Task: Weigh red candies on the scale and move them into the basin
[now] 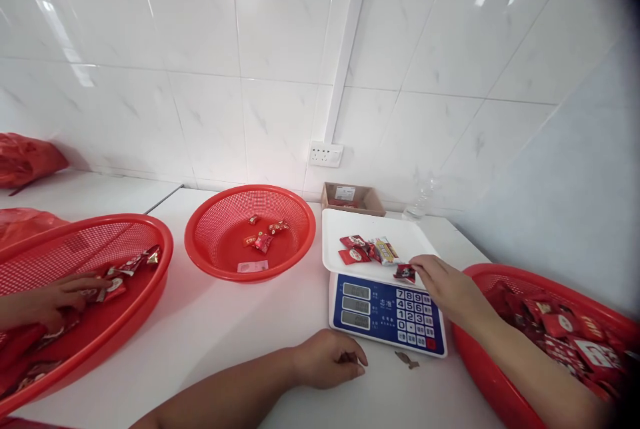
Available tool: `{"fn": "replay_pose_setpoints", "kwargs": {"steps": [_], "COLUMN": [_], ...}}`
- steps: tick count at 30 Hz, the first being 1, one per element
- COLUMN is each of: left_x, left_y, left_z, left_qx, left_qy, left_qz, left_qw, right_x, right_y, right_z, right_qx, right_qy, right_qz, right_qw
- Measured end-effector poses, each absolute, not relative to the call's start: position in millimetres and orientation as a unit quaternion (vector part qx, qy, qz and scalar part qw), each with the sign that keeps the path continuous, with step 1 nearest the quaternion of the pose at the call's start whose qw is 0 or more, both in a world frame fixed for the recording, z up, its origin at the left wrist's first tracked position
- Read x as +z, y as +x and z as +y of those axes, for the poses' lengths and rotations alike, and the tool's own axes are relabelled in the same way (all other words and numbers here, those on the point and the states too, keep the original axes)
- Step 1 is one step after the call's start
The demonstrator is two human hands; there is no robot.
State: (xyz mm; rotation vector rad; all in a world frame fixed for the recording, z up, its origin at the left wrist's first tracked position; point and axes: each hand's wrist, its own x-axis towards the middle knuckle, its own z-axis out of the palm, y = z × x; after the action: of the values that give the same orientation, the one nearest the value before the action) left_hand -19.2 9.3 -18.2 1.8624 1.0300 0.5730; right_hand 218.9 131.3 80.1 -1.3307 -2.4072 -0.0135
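Observation:
My right hand (pixel 443 282) is over the near right corner of the scale's white tray (pixel 345 269), its fingers pinching a small dark red wrapped candy (pixel 405 273). Further in on the tray lie several red candy packets (pixel 354 255) and a white and yellow wrapped bar (pixel 385 250). In front of the blue scale (pixel 385 309), my left hand (pixel 333 359) rests on the table with fingers loosely curled. Its thumb and index finger are apart, with nothing visible between them.
A red basket (pixel 200 262) in the middle holds several candies. Another (pixel 493 376), heaped with packets, is at right, under my right forearm. A co-worker's hand (pixel 60 299) reaches into the left basket (pixel 145 316). A small cardboard box (pixel 373 202) stands behind the scale; brown scraps (pixel 406 359) lie in front.

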Motion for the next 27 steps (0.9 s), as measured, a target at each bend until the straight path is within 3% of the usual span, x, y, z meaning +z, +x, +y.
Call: {"fn": "replay_pose_setpoints", "kwargs": {"steps": [5,11,17,22,27], "left_x": [-19.1,-19.7,-19.0,-14.6,-13.6], "left_y": [-19.5,-20.1,-21.0,-20.7,-21.0], "left_z": [9.1,9.2,9.3,10.4,10.1], "left_qx": [0.241,0.241,0.244,0.237,0.233], "left_qy": [0.75,0.743,0.75,0.753,0.754], "left_qz": [0.414,0.419,0.405,0.405,0.406], "left_qw": [0.456,0.463,0.463,0.461,0.461], "right_x": [79.5,77.1,91.6,77.6,61.3], "right_y": [186.2,166.0,205.0,248.7,263.7], "right_z": [124.9,120.7,136.6,165.3,179.0], "right_qx": [-0.014,-0.031,-0.049,-0.048,-0.03], "right_qy": [-0.387,-0.362,-0.515,-0.694,-0.709], "right_qz": [-0.901,-0.922,-0.846,-0.716,-0.702], "right_qw": [0.196,0.134,0.13,0.06,0.063]}}
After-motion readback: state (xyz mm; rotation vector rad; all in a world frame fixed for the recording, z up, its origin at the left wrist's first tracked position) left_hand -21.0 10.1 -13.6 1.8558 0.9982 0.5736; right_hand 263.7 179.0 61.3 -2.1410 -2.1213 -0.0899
